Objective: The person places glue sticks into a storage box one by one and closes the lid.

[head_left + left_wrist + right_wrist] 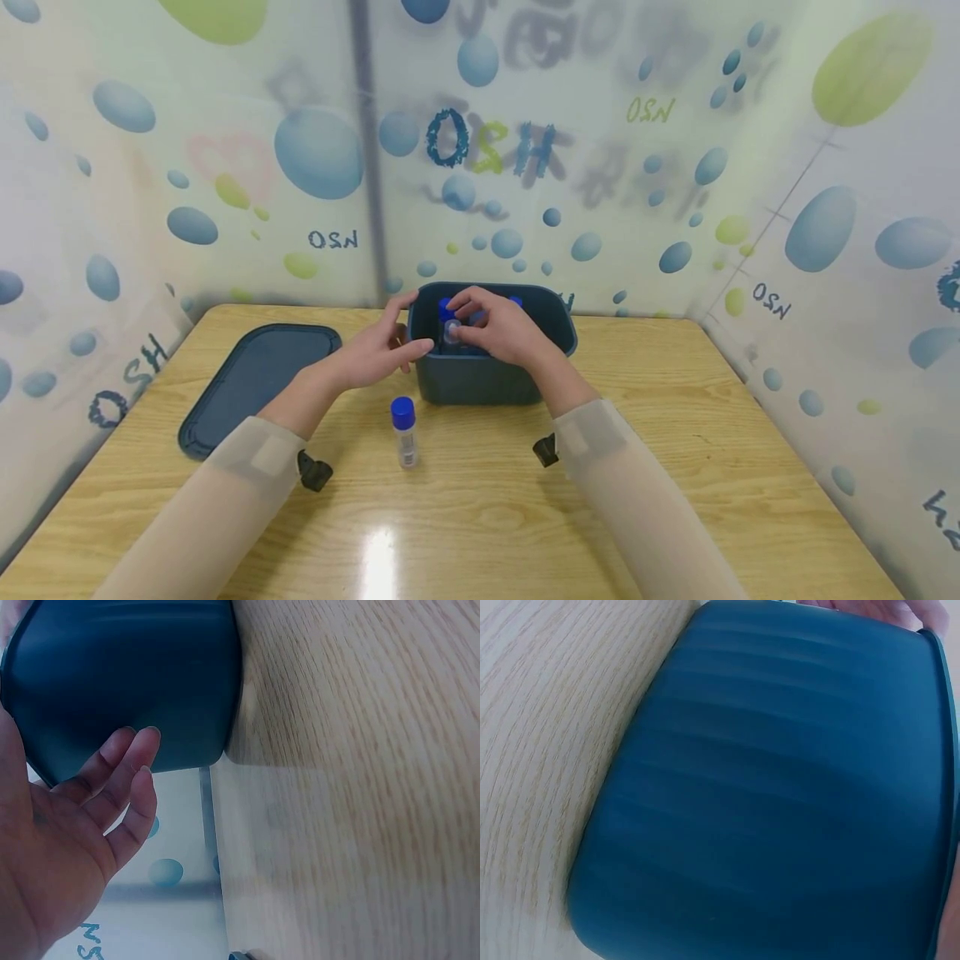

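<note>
Pale sleeves (217,500), hands (367,354) (501,327) at bin (480,383), vial (404,421) in front.

Head view: bright, even light; white glare streak on tabletop (480,525), near bottom edge. Soft shadows beside both sleeves (202,500). Wall panels (847,333) stretch outward at frame sides; back-wall ghost lettering blurred. Left wrist view: dimmer, cool cast, shadow along bin (120,682). Right wrist: soft detail, lower right darker.
</note>
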{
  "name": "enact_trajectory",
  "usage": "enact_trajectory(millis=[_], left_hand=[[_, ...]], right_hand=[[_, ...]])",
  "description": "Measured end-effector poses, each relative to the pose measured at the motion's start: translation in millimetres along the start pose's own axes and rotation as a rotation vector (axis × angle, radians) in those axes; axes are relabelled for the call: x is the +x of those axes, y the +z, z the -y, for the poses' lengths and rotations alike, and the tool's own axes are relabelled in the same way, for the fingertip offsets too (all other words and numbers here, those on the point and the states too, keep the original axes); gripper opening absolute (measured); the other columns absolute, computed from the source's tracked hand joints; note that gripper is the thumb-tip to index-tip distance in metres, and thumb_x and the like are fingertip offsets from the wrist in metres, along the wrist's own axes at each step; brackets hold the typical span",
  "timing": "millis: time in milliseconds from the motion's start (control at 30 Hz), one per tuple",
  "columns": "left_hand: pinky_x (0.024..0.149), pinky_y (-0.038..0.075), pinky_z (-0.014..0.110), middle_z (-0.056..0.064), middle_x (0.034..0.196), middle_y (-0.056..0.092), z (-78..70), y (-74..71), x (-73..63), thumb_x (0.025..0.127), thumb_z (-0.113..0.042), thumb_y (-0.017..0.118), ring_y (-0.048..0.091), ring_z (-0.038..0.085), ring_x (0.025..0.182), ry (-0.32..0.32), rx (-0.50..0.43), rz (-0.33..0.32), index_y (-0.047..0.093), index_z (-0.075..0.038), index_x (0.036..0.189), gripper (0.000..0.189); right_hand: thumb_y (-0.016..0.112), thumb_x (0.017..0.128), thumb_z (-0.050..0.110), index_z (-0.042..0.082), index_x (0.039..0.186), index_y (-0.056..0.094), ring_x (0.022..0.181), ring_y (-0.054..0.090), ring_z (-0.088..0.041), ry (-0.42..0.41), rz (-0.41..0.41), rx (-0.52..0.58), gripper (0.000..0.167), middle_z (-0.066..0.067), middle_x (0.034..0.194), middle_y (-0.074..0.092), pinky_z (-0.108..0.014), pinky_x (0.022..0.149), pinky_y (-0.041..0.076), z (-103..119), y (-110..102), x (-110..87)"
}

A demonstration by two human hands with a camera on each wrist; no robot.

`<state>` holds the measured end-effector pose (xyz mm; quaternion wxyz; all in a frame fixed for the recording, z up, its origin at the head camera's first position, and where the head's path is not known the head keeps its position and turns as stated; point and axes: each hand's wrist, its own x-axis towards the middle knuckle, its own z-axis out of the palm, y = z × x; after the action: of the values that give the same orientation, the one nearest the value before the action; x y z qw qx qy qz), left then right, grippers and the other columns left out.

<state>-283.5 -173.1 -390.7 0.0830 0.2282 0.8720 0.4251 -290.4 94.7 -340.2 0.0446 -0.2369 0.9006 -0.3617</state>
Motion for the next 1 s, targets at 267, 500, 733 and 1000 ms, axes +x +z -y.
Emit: enact_trajectory(millis=[267, 500, 733, 1000], left_hand=[[0.082, 0.056, 0.041, 0.012, 0.102, 0.071, -1.7, 0.5, 0.0, 0.109, -0.058, 0.062, 0.073, 0.034, 0.093, 0.002, -0.003, 0.007, 0.002, -0.03, 0.176, 0.094], [0.08, 0.056, 0.041, 0.012, 0.1, 0.072, -2.0, 0.8, -0.6, 0.11, -0.055, 0.062, 0.073, 0.035, 0.092, 0.007, 0.001, 0.003, 0.003, -0.029, 0.176, 0.093], [0.081, 0.056, 0.042, 0.012, 0.1, 0.072, -0.2, -1.1, -0.7, 0.111, -0.055, 0.061, 0.074, 0.035, 0.091, 0.017, 0.017, 0.0, 0.002, -0.028, 0.176, 0.092], [0.091, 0.056, 0.043, 0.012, 0.103, 0.073, 2.7, -2.6, -1.3, 0.113, -0.046, 0.059, 0.072, 0.033, 0.093, 0.037, 0.042, 0.001, 0.0, -0.025, 0.176, 0.089]], right_hand=[[0.074, 0.108, 0.029, 0.02, 0.141, 0.065, 0.108, 0.075, -0.027, -0.1, -0.113, 0.062, 0.036, -0.005, 0.136, 0.075, -0.048, 0.095, 0.063, -3, -3, -4.1], [0.074, 0.107, 0.022, 0.012, 0.14, 0.067, 0.103, 0.076, -0.025, -0.252, -0.233, 0.057, 0.034, -0.011, 0.131, 0.077, -0.043, 0.092, 0.063, 8, -1, -10.9], [0.074, 0.107, 0.018, 0.009, 0.137, 0.07, 0.093, 0.071, -0.016, -0.365, -0.147, 0.12, 0.032, -0.01, 0.126, 0.077, -0.039, 0.079, 0.061, 31, 10, -28.1], [0.079, 0.104, 0.018, 0.01, 0.134, 0.073, 0.091, 0.068, -0.007, -0.388, 0.036, 0.158, 0.032, -0.004, 0.121, 0.075, -0.028, 0.081, 0.059, 44, 28, -50.1]])
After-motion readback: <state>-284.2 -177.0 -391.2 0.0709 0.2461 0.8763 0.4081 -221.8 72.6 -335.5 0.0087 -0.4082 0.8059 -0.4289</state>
